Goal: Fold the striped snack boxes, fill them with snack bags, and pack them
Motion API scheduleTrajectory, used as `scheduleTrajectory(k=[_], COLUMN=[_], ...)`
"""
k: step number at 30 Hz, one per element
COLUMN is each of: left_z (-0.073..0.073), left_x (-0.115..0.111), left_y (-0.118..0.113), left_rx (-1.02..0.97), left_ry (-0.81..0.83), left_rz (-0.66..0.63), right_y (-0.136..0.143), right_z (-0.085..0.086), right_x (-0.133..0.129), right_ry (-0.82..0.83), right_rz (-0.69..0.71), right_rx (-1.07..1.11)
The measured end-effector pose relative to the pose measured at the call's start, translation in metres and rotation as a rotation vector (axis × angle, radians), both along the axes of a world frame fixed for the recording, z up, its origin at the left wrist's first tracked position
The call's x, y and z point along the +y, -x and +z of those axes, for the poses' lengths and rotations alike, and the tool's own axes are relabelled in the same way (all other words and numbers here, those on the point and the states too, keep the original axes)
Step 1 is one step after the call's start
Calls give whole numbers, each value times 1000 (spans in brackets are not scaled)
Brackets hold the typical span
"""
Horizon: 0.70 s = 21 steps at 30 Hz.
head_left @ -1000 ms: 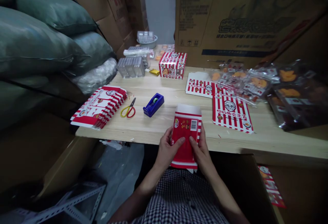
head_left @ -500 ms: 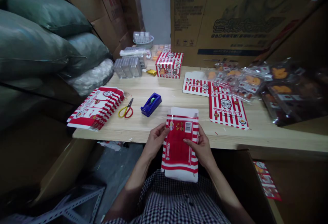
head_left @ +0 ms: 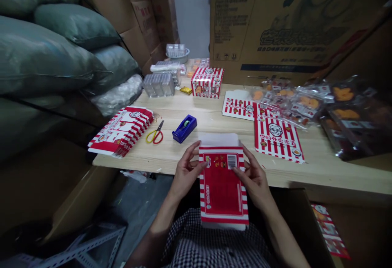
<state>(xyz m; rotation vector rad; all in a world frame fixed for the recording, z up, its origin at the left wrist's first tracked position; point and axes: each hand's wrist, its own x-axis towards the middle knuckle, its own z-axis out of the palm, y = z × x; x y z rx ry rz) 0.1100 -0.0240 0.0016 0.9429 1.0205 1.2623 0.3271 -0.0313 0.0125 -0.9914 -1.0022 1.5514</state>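
Between both hands is a flat red-and-white striped carton (head_left: 223, 190), its red panel with a barcode facing up and a white flap at each end. My left hand (head_left: 187, 174) grips its left edge, thumb on the panel. On the right edge, my right hand (head_left: 255, 178) closes with the thumb pressed near the barcode. The carton hangs over the table's front edge, above my lap. Beyond it on the table lie a blue tape dispenser (head_left: 184, 129) and scissors (head_left: 155, 133) with yellow and red handles.
Folded striped cartons are stacked at left (head_left: 121, 131); more flat cartons (head_left: 278, 139) lie at right beside bagged toys (head_left: 306, 102). A made-up striped box (head_left: 207, 82) stands behind, near clear plastic cases (head_left: 158, 85). A large cardboard box (head_left: 275, 27) blocks the back.
The view has shifted slightly, so the table's things sit lower and further right. The carton has straightened and opened up a little at its edges, and my right hand has moved up along it.
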Motion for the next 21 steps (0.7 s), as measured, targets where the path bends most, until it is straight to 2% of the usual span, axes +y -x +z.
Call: scheduleTrajectory(k=[4, 9, 14, 21], left_z=[9, 3, -2, -12], left_x=[6, 11, 15, 5], left_y=[7, -4, -19, -14], left_rx=[62, 9, -56, -100], left_ry=[-22, -48, -52, 12], left_rz=[-32, -87, -97, -11], right_y=[-4, 4, 21, 13], right_z=[3, -7, -25, -16], right_x=[6, 12, 14, -1], right_ry=[-71, -193, -214, -85], right_rz=[-20, -136, -279, -154], right_rx=[-7, -149, -251, 28])
